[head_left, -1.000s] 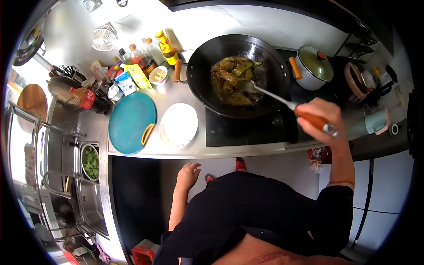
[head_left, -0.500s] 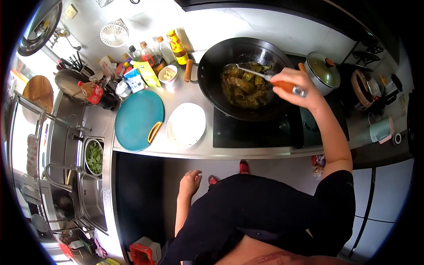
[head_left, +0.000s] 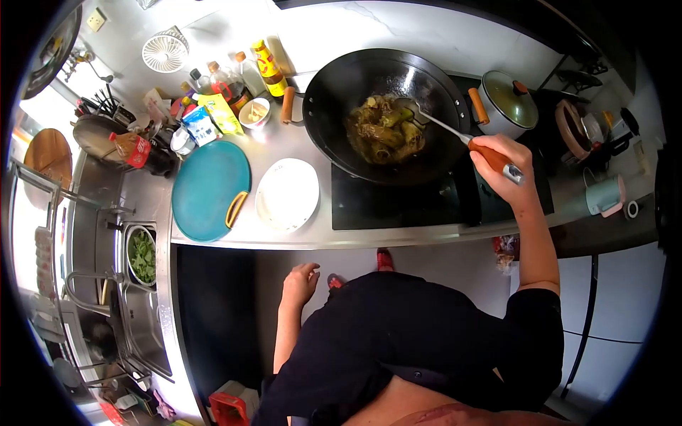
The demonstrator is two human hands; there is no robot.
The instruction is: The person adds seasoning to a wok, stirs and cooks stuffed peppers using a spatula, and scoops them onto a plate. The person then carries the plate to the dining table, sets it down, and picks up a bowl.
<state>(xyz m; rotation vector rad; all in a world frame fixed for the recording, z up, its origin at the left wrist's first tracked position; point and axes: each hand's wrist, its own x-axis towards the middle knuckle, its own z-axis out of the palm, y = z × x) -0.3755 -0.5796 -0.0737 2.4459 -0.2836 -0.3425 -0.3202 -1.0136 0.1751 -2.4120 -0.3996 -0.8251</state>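
My right hand [head_left: 502,165] is closed around the wooden handle of a metal cooking spatula [head_left: 446,128]. Its shaft slants down to the left into a black wok [head_left: 334,135] on the stove, and the head is partly lost among the food. Browned green pieces that look like peppers [head_left: 387,133] lie in the wok with some sauce. Below the counter edge, my left hand [head_left: 301,283] hangs beside my body with its fingers loosely bent and nothing in them. A white plate [head_left: 287,195] rests on the counter left of the wok.
A teal cutting board [head_left: 209,188], a small bowl [head_left: 254,113] and sauce bottles [head_left: 268,69] stand left of the wok. To its right is a lidded pot [head_left: 509,103]. Leafy greens [head_left: 142,257] fill a container at the sink [head_left: 145,330].
My right hand has moved right and down, drawing the spatula's head from the wok's left side toward the right of the food. The whole view has shifted slightly. My left hand stays low.
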